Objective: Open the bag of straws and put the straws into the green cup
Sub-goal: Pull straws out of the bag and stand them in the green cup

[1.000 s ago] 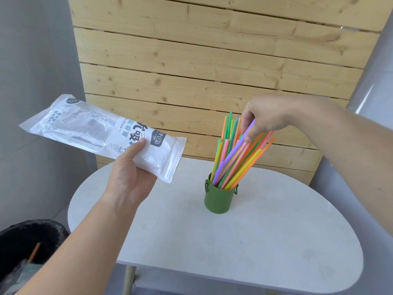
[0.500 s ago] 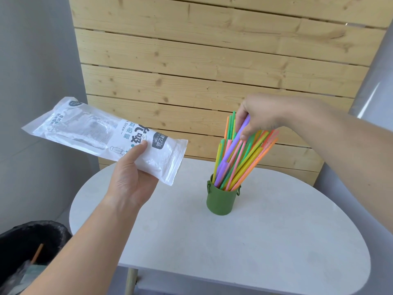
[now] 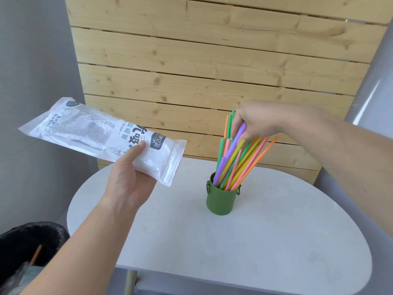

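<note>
On the left, the left hand (image 3: 127, 179) is gripping the bag (image 3: 102, 139), thumb on top. The bag is lying flat, slanting up to the far left, and seems emptied. Right of it, on the table (image 3: 276, 241), the straws (image 3: 236, 162) are standing in the green cup (image 3: 221, 201), leaning up and rightward. The right hand (image 3: 255, 122), directly above and nearer, is curling its fingers around their tops.

Glossy plastic bag (image 3: 89, 135), knotty wood panel (image 3: 212, 60)
</note>
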`<action>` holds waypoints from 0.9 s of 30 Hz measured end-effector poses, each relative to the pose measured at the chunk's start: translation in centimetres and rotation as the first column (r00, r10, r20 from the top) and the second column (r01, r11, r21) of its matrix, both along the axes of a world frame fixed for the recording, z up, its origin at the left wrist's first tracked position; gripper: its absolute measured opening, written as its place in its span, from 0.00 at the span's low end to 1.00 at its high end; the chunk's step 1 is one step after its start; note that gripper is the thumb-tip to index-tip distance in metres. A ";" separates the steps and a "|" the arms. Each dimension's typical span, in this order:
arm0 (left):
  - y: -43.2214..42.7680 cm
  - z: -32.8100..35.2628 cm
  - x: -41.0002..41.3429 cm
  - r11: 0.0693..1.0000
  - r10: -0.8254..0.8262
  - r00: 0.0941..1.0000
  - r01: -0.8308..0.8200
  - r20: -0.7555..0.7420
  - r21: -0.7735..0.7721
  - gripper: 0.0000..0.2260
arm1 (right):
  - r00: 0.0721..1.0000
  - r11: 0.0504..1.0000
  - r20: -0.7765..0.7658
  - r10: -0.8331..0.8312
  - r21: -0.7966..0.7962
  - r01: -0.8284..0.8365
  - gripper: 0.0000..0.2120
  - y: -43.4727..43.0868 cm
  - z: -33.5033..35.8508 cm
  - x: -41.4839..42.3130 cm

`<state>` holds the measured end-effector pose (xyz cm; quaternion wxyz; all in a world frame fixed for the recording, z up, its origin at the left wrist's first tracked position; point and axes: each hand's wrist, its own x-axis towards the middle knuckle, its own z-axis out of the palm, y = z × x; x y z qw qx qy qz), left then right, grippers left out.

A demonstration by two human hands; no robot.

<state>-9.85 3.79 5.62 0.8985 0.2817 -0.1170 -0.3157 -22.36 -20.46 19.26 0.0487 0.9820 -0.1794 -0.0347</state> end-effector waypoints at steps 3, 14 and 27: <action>0.1 0.1 0.0 1.000 0.003 1.000 -0.003 0.002 -0.001 0.07 | 0.995 1.000 0.097 0.025 -0.006 -0.025 0.10 -0.4 -0.4 -0.3; -0.1 -0.2 0.2 1.000 -0.002 1.000 0.002 -0.019 -0.024 0.10 | 0.906 0.982 0.415 0.081 0.122 -0.144 0.04 0.3 -0.7 -3.5; -0.2 -0.4 0.1 0.999 -0.025 1.000 0.024 -0.013 -0.022 0.11 | 0.844 0.955 0.536 0.006 0.247 -0.164 0.30 1.7 -5.0 -6.0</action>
